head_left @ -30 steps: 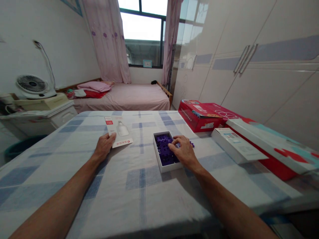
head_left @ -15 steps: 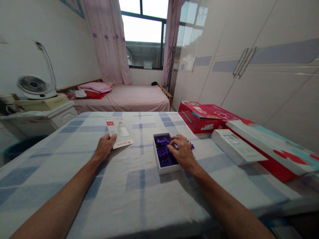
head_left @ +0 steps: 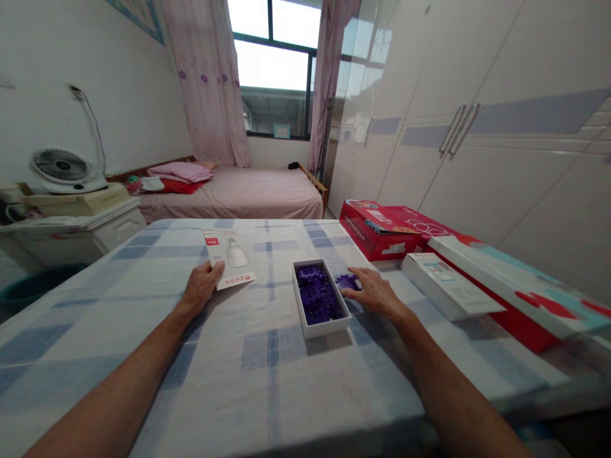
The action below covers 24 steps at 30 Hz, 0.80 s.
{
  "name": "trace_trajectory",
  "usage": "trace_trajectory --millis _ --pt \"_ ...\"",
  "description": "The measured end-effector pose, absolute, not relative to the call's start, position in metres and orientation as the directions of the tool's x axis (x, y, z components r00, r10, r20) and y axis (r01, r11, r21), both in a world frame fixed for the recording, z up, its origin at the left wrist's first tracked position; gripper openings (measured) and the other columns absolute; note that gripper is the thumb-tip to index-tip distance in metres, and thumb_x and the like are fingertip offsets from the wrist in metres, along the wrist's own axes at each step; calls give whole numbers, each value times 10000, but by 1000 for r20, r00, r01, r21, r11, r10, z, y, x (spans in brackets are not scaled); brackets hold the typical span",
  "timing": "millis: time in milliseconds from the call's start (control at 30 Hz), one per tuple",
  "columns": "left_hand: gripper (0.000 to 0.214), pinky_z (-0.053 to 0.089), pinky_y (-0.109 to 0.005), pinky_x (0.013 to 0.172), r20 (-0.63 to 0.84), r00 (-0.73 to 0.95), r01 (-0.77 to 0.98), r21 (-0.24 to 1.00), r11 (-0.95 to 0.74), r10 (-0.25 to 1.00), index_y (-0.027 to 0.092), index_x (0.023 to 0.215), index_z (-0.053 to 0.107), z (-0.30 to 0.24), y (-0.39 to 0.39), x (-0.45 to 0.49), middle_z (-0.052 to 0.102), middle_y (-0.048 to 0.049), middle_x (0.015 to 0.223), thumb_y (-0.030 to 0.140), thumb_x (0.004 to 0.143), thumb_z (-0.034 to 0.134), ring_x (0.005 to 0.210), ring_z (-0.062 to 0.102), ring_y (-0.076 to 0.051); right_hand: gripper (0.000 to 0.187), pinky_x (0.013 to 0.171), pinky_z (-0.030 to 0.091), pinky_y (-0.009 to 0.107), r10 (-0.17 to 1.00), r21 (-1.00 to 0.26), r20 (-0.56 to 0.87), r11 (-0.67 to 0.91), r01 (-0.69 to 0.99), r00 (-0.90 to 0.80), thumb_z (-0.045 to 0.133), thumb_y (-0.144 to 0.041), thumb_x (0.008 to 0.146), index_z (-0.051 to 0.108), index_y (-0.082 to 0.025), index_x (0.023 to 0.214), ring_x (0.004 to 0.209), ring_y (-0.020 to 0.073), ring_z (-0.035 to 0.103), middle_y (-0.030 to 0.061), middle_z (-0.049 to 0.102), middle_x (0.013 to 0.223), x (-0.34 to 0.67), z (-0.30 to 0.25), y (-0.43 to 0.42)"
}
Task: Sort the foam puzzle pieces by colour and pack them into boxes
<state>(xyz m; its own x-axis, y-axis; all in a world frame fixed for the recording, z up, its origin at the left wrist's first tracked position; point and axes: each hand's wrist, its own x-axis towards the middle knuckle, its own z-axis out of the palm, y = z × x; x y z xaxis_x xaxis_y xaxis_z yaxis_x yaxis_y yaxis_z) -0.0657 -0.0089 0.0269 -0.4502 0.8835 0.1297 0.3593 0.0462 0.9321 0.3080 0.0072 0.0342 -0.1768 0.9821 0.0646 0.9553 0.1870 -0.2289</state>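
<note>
My left hand (head_left: pixel 204 286) is closed on the lower left edge of a white carton (head_left: pixel 228 259) printed with a light bulb and red labels. An uncovered white box (head_left: pixel 324 329) sits between my hands, with purple perforated plastic pieces (head_left: pixel 317 296) inside it. Just right of that box, a purple toothed plastic piece (head_left: pixel 347 282) is near the tabletop. My right hand (head_left: pixel 375 292) is at this piece, thumb and fingers parted on either side of it. Part of the piece is hidden behind the fingers.
A checked cloth covers the table (head_left: pixel 229 394). On the right are a red box (head_left: pixel 382 235), a white carton (head_left: pixel 449 286) and a long red-and-white box (head_left: pixel 506 286). Beyond the table stands a bed (head_left: pixel 258 191); a fan (head_left: pixel 64 168) is at the left.
My right hand has left the pieces inside the white box and shifted right to the toothed piece beside it. My left hand keeps its hold on the carton. The view has tilted slightly.
</note>
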Motion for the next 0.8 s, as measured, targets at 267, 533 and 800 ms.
trace_trajectory --millis 267,533,800 --pt "247 469 -230 537 155 -431 332 943 -4 889 142 627 627 22 -7 -69 623 -25 558 377 668 563 604 595 -190 547 880 431 350 955 -332 257 229 915 -146 567 -289 736 518 -137 1259 1028 249 578 145 609 1144 306 29 9" --pt "303 468 -236 582 172 -422 357 934 -11 890 128 652 637 19 -4 -71 644 -35 621 417 677 548 631 589 -184 630 872 475 361 909 -606 330 410 681 -254 602 -355 744 477 -166 1332 1033 227 589 116 569 1270 276 68 -27" --pt "314 476 -240 605 173 -418 348 937 -19 892 120 669 650 22 -7 -68 639 -31 606 416 680 547 642 591 -189 652 922 457 395 936 -683 282 351 640 -212 587 -409 780 438 -159 1363 1095 246 573 121 589 1242 268 64 -35"
